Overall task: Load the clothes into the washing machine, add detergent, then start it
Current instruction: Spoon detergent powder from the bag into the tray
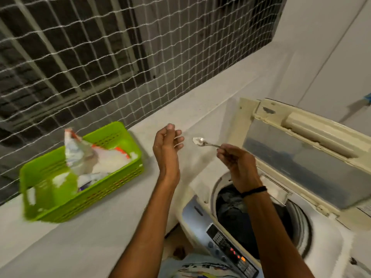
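A top-loading washing machine (200, 209) stands at the lower right with its lid (301, 157) raised. Dark clothes (232, 209) lie inside the drum. My right hand (236, 163) pinches the handle of a metal spoon (200, 141), whose bowl carries a little white powder and points left over the ledge. My left hand (166, 145) hovers open beside the spoon, palm turned toward it, holding nothing. A green plastic basket (60, 205) on the ledge at left holds an opened detergent packet (80, 153) and white powder.
The machine's control panel (232, 251) shows lit red and orange lights near the bottom edge. A white ledge (100, 237) runs along a netted window grille (80, 57). A white wall (321, 57) rises behind the lid.
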`<act>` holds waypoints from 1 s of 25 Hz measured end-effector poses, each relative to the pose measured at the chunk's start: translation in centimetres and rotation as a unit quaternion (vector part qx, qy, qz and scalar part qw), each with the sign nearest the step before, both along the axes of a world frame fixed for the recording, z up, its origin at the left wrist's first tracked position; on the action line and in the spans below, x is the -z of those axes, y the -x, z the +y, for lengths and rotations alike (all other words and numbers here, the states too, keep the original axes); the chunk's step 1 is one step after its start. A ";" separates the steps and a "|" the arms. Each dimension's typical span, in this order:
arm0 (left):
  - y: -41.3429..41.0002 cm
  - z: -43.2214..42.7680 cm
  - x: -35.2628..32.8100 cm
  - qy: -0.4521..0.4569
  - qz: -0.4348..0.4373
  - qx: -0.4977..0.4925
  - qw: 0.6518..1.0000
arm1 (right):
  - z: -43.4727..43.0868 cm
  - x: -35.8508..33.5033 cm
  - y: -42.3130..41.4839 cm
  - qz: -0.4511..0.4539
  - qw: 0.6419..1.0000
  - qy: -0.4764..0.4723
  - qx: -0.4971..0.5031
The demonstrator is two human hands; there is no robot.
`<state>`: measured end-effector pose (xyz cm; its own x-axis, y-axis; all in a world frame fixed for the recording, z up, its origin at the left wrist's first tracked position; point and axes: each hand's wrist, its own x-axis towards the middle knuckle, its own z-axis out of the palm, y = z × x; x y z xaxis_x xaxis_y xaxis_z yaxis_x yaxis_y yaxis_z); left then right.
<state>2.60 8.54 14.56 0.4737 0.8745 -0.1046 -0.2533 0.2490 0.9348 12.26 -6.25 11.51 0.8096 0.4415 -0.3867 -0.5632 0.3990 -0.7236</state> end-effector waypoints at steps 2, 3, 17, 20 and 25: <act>2.8 1.7 -2.4 -0.045 -0.027 -0.047 0.998 | 2.4 -2.0 1.1 -0.012 0.998 -0.037 -0.049; 4.3 2.5 -3.6 -0.070 -0.039 -0.068 0.994 | 3.5 -3.0 1.7 -0.018 0.995 -0.052 -0.077; 19.8 11.4 -6.5 -0.042 0.177 -0.178 0.967 | 19.9 -8.0 12.4 -0.540 0.719 0.317 -0.301; 19.6 10.9 -6.5 -0.022 0.206 -0.132 0.969 | 22.0 -7.4 13.5 -0.572 0.656 0.385 -0.307; 19.5 10.9 -6.6 0.000 0.160 -0.080 0.984 | 23.5 -7.4 13.7 -0.561 0.623 0.397 -0.374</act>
<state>-16.88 19.46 21.20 0.2736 0.9351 -0.2252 0.0176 0.2293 0.9732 -1.40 17.27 18.90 0.4504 0.8872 -0.0996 0.6601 -0.4061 -0.6320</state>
